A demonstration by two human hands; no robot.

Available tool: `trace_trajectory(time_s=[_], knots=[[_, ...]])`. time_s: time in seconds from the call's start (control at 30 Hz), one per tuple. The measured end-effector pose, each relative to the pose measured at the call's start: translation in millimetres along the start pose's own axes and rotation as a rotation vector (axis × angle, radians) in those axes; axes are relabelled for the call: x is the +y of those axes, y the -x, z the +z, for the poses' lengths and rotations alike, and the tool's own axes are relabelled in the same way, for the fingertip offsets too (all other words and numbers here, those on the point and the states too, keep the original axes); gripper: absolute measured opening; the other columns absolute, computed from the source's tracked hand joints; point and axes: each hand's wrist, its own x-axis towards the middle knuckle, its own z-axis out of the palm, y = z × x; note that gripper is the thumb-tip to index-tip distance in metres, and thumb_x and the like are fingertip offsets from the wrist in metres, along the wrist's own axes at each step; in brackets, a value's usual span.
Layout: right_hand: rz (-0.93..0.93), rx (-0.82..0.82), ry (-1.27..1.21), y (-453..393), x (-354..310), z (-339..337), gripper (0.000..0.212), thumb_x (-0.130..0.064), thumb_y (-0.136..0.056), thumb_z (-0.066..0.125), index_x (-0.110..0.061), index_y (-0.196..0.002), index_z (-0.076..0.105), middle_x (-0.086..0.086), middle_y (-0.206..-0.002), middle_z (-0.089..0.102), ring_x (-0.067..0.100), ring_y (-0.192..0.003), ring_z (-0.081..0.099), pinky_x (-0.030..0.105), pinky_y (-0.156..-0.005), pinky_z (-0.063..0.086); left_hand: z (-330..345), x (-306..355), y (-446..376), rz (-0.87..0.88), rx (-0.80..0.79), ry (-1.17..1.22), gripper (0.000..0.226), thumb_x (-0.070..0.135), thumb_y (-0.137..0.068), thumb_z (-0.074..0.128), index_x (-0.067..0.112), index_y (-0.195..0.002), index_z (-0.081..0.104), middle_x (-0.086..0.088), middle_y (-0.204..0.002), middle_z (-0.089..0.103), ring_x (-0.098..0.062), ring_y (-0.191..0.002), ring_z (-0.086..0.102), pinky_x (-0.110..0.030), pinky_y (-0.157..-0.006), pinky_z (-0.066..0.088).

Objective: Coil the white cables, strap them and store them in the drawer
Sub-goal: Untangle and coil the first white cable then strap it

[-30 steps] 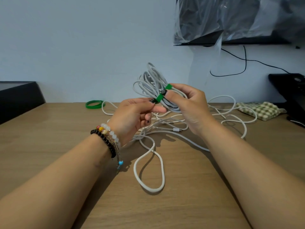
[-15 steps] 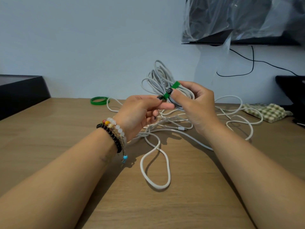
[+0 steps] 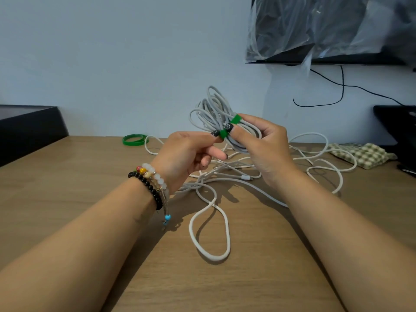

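Note:
A coiled white cable (image 3: 213, 111) is held up above the wooden table (image 3: 67, 176). My right hand (image 3: 263, 145) grips the coil, its thumb pressing a green strap (image 3: 228, 128) wrapped around the bundle. My left hand (image 3: 186, 154) pinches the strap's lower end with thumb and forefinger. Loose white cable (image 3: 210, 233) lies tangled on the table below both hands, with one long loop toward me. No drawer is in view.
A second green strap (image 3: 134, 139) lies coiled at the table's back. A checked cloth (image 3: 362, 154) rests at the right. A black box (image 3: 29, 124) stands at the left edge, dark equipment (image 3: 398, 129) at the right edge, and a plastic-wrapped screen (image 3: 333, 30) hangs on the wall.
The hands and coil hold almost the same pose. My left fingers stay on the strap end while my right thumb has shifted slightly along the strap.

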Motion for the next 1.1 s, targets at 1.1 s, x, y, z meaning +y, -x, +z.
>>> trace_trajectory(time_s=[1.1], knots=[[0.187, -0.216, -0.074, 14, -2, 16, 0.027, -0.014, -0.098, 0.050, -0.027, -0.092, 0.072, 0.000, -0.092, 0.075, 0.011, -0.086, 0.068, 0.023, -0.079, 0.052, -9, -20, -9, 0.078, 0.200, -0.022, 0.016, 0.016, -0.087, 0.068, 0.001, -0.081, 0.068, -0.007, -0.056, 0.066, -0.010, -0.042, 0.052, -0.016, -0.046, 0.044]])
